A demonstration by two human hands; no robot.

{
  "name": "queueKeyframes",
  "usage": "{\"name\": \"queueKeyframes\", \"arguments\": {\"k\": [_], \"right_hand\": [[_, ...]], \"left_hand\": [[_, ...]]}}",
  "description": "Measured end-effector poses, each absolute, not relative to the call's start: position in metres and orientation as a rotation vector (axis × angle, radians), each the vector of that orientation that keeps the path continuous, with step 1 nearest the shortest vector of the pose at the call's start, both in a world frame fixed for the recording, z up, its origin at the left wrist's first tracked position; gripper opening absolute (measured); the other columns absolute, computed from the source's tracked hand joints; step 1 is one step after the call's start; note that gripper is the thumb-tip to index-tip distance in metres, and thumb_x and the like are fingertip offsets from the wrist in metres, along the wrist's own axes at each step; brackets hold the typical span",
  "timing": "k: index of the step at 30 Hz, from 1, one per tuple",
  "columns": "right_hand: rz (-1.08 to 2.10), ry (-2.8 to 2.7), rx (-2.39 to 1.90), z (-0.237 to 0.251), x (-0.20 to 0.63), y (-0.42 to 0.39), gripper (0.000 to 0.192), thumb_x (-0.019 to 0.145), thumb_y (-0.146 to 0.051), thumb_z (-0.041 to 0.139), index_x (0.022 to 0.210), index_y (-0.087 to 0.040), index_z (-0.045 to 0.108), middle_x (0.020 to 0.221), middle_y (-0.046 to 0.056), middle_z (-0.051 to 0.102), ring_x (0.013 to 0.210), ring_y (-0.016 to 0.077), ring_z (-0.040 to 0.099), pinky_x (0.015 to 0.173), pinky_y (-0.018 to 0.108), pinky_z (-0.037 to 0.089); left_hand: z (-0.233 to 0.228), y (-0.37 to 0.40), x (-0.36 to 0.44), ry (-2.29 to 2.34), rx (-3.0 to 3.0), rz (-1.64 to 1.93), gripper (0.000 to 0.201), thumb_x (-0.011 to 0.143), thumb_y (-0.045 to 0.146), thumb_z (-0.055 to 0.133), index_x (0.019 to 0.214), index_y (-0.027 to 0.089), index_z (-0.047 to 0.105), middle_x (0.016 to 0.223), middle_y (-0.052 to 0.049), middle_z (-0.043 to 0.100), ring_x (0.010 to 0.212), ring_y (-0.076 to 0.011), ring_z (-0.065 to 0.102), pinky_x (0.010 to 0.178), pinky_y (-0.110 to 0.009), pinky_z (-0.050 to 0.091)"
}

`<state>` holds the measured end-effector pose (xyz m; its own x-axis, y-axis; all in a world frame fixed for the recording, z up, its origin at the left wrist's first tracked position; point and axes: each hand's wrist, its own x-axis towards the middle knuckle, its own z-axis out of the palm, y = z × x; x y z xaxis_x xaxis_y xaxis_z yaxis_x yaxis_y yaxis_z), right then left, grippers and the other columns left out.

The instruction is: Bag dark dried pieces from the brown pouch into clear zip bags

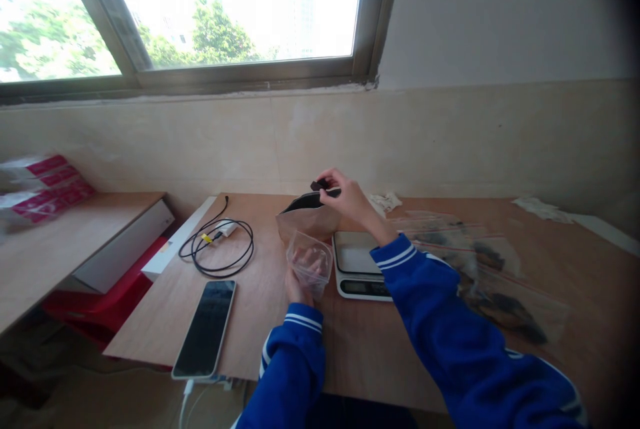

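My right hand (349,199) pinches a small dark piece (319,185) just above the open mouth of a brown stand-up pouch (307,217) on the wooden table (260,309). My left hand (299,282) holds a small clear plastic bag (310,261) upright in front of the pouch, its mouth open. A white digital scale (356,262) lies flat right of the clear bag, under my right forearm.
A phone (206,328) lies face up at the table's front left, with a coiled black cable (220,242) behind it. Several clear zip bags with dark contents (493,282) lie to the right. Pink-and-white boxes (43,186) sit on the side table at left.
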<state>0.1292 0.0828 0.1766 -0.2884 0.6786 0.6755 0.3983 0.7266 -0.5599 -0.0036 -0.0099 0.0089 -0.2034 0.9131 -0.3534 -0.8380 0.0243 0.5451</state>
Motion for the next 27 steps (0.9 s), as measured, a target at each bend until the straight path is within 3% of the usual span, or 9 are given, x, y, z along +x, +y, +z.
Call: {"name": "queueKeyframes", "arguments": {"k": [6, 12, 15, 27], "right_hand": [[0.488, -1.765, -0.741, 0.18, 0.126, 0.082, 0.024, 0.076, -0.023, 0.055, 0.099, -0.018, 0.056, 0.092, 0.005, 0.064, 0.085, 0.0159, 0.062, 0.075, 0.027, 0.051], [0.701, -1.661, -0.679, 0.179, 0.128, 0.083, 0.026, 0.077, -0.031, 0.056, 0.1, -0.017, 0.055, 0.096, 0.006, 0.065, 0.087, 0.0162, 0.063, 0.076, 0.028, 0.051], [0.623, -1.721, -0.713, 0.18, 0.128, 0.081, 0.025, 0.077, -0.028, 0.056, 0.099, -0.017, 0.057, 0.093, 0.005, 0.065, 0.086, 0.0169, 0.062, 0.074, 0.028, 0.051], [0.142, -2.063, -0.746, 0.179, 0.125, 0.073, 0.028, 0.084, -0.014, 0.047, 0.11, -0.02, 0.056, 0.109, 0.008, 0.063, 0.105, 0.0216, 0.059, 0.094, 0.036, 0.045]], "left_hand": [[0.003, -0.008, -0.004, 0.76, 0.14, 1.596, 0.031, 0.084, 0.036, 0.05, 0.112, 0.023, 0.057, 0.116, -0.012, 0.061, 0.091, -0.0241, 0.067, 0.074, -0.039, 0.056], [0.008, -0.009, -0.003, 0.799, 0.123, 1.59, 0.03, 0.084, 0.037, 0.047, 0.109, 0.024, 0.058, 0.121, -0.012, 0.059, 0.1, -0.0247, 0.064, 0.081, -0.042, 0.053], [0.012, -0.009, -0.002, 0.819, 0.114, 1.596, 0.03, 0.083, 0.037, 0.049, 0.109, 0.023, 0.058, 0.119, -0.012, 0.059, 0.098, -0.0244, 0.065, 0.08, -0.041, 0.053], [0.015, -0.01, -0.001, 0.804, 0.066, 1.598, 0.033, 0.081, 0.039, 0.053, 0.11, 0.023, 0.056, 0.116, -0.014, 0.061, 0.097, -0.0269, 0.065, 0.076, -0.041, 0.054]]}}
